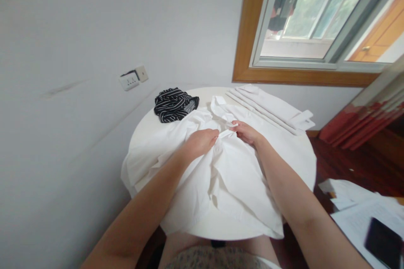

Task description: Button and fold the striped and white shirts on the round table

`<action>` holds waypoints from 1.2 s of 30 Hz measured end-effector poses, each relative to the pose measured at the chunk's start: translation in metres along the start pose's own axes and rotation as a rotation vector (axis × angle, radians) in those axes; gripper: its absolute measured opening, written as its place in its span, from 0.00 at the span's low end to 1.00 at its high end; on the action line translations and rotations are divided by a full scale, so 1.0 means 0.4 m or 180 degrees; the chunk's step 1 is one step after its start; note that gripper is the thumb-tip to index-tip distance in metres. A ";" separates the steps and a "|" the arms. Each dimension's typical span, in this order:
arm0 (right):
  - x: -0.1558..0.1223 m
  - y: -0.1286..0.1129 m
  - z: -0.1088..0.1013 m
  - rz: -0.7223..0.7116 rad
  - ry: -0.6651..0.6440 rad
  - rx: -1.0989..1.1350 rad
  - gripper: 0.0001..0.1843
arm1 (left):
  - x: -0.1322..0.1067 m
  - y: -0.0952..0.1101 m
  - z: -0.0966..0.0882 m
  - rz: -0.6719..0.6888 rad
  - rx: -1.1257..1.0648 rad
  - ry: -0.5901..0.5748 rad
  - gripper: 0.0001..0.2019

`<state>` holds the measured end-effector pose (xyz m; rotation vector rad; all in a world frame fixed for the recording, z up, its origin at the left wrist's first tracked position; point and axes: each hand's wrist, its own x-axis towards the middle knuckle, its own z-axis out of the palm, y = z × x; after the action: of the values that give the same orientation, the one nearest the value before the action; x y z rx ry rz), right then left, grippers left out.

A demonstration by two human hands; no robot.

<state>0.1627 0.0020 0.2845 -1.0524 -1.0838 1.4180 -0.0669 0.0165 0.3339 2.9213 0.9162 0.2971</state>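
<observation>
White shirt (233,180) is lying crumpled across the round bench (142,131), directly under both hands, its length running from the far rim back toward the person. Left hand (202,142) and right hand (248,132) are each pinching the same raised fold, fingertips nearly meeting, neither one nearer. One striped garment (175,104) is sitting beyond the left hand; one folded white cloth (268,107) is lying beyond the right.

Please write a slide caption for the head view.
Left hand and right hand grip a white shirt on a round table, near striped garment.
</observation>
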 end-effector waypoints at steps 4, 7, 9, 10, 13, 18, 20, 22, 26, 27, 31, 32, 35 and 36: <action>-0.005 -0.006 0.002 0.0043 0.0030 0.0112 0.22 | -0.001 -0.003 0.005 -0.0081 -0.0118 0.0094 0.12; -0.006 -0.006 -0.001 0.0075 -0.0084 0.0060 0.21 | 0.004 -0.016 0.017 -0.0289 -0.0424 0.0187 0.11; -0.005 -0.003 -0.003 0.0101 -0.0177 -0.0039 0.21 | 0.009 -0.032 0.029 -0.0378 -0.0693 0.0235 0.11; -0.004 -0.002 -0.003 0.0112 -0.0212 -0.0095 0.20 | 0.012 -0.043 0.036 -0.0375 -0.0833 0.0245 0.11; -0.002 -0.005 0.002 0.0065 -0.0221 -0.0399 0.20 | 0.022 -0.075 0.057 -0.0301 -0.1289 0.0207 0.11; -0.017 -0.056 0.038 -0.0753 0.0046 -0.1535 0.23 | 0.034 -0.106 0.081 -0.0327 -0.1943 0.0098 0.13; -0.030 -0.078 0.063 -0.0886 -0.0101 -0.2220 0.26 | 0.035 -0.107 0.083 -0.0348 -0.2101 0.0072 0.14; -0.041 -0.087 0.090 -0.0806 -0.0318 -0.2964 0.29 | 0.036 -0.105 0.082 -0.0392 -0.2226 0.0061 0.14; -0.040 -0.065 0.123 -0.0509 -0.0491 -0.3875 0.34 | 0.033 -0.095 0.074 -0.0423 -0.2523 -0.0005 0.16; -0.034 -0.056 0.123 -0.0486 -0.0596 -0.3826 0.32 | 0.033 -0.091 0.072 -0.0412 -0.2630 -0.0054 0.17; -0.008 -0.023 0.101 -0.0448 -0.1069 -0.3000 0.25 | 0.030 -0.085 0.069 -0.0404 -0.2972 -0.0310 0.19; -0.003 -0.017 0.093 -0.0406 -0.1103 -0.2808 0.25 | 0.029 -0.086 0.071 -0.0414 -0.3016 -0.0377 0.19; 0.002 -0.006 0.075 -0.0260 -0.1131 -0.2356 0.24 | 0.028 -0.098 0.076 -0.0464 -0.3139 -0.0610 0.19; 0.001 -0.004 0.071 -0.0198 -0.1151 -0.2220 0.24 | 0.027 -0.103 0.077 -0.0454 -0.3162 -0.0681 0.20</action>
<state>0.1352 0.0003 0.2920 -1.2436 -1.9460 1.2246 -0.0750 0.0561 0.3005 1.9230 0.6601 0.3029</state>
